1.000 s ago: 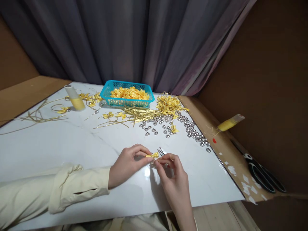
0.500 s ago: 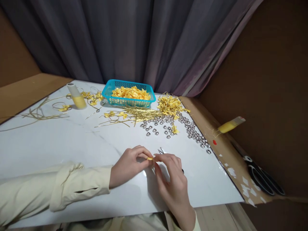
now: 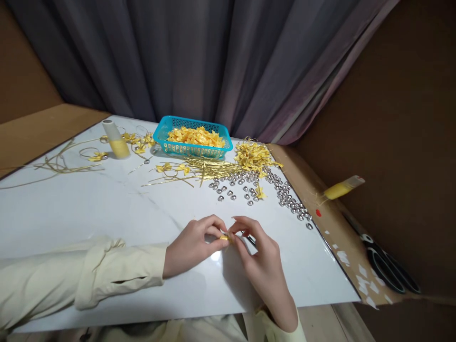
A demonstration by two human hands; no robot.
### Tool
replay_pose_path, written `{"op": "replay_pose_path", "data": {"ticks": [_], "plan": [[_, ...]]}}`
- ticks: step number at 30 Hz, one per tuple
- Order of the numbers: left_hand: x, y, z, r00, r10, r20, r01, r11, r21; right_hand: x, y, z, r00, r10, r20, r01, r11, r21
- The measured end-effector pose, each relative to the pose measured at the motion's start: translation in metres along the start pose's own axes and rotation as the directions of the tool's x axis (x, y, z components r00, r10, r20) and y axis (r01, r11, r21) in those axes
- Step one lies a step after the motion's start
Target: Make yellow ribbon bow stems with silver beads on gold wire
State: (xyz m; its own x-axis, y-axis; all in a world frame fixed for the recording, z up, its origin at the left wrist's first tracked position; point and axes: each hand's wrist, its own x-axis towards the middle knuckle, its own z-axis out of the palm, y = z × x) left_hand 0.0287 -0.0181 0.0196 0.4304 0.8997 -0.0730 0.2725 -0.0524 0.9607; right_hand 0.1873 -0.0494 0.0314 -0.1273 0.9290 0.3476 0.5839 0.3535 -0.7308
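My left hand (image 3: 194,244) and my right hand (image 3: 258,259) meet over the front of the white table (image 3: 107,213). Both pinch a small yellow ribbon bow (image 3: 224,237) between their fingertips, and most of it is hidden by the fingers. Small scissors lie under my right hand, only a dark tip (image 3: 251,240) showing. A cream sleeve (image 3: 81,280) covers my left forearm.
At the back stands a blue basket (image 3: 194,137) of yellow bows, with a loose heap of bows (image 3: 252,154), gold wires (image 3: 210,167) and several silver beads (image 3: 285,192) beside it. A yellow spool (image 3: 114,139) stands far left. Black scissors (image 3: 388,268) and another spool (image 3: 342,188) lie on cardboard at right.
My right hand has closed in over the bow and covered the small scissors. The bow, plainly visible a second ago, is now mostly hidden between the fingertips.
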Motion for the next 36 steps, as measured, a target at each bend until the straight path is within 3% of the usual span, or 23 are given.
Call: {"op": "replay_pose_path", "data": {"ticks": [7, 16, 22, 31, 34, 36], "plan": [[0.0, 0.0, -0.001, 1.0, -0.002, 0.009, 0.002, 1.0, -0.001, 0.007, 0.001, -0.007, 0.997, 0.044, 0.056, -0.048, 0.996, 0.078], [-0.002, 0.001, -0.001, 1.0, 0.014, -0.016, -0.014, 1.0, 0.021, -0.004, -0.001, -0.011, 0.996, -0.064, 0.063, 0.071, 0.992, -0.108], [-0.001, 0.004, -0.001, 1.0, 0.019, -0.002, -0.019, 1.0, -0.002, -0.01, -0.004, -0.013, 0.991, -0.085, 0.106, 0.096, 0.989, -0.109], [0.0, -0.002, 0.0, 0.998, 0.03, 0.05, -0.027, 0.998, -0.049, 0.0, 0.0, -0.011, 0.961, -0.205, 0.184, 0.233, 0.962, -0.145], [0.0, 0.0, 0.0, 0.999, 0.015, 0.036, -0.014, 0.999, -0.03, 0.002, 0.0, -0.013, 0.969, -0.182, 0.166, 0.206, 0.969, -0.139], [-0.001, 0.001, 0.0, 1.0, 0.012, 0.022, -0.011, 1.0, -0.021, 0.0, -0.002, -0.016, 0.988, -0.134, 0.073, 0.143, 0.98, -0.138]]}}
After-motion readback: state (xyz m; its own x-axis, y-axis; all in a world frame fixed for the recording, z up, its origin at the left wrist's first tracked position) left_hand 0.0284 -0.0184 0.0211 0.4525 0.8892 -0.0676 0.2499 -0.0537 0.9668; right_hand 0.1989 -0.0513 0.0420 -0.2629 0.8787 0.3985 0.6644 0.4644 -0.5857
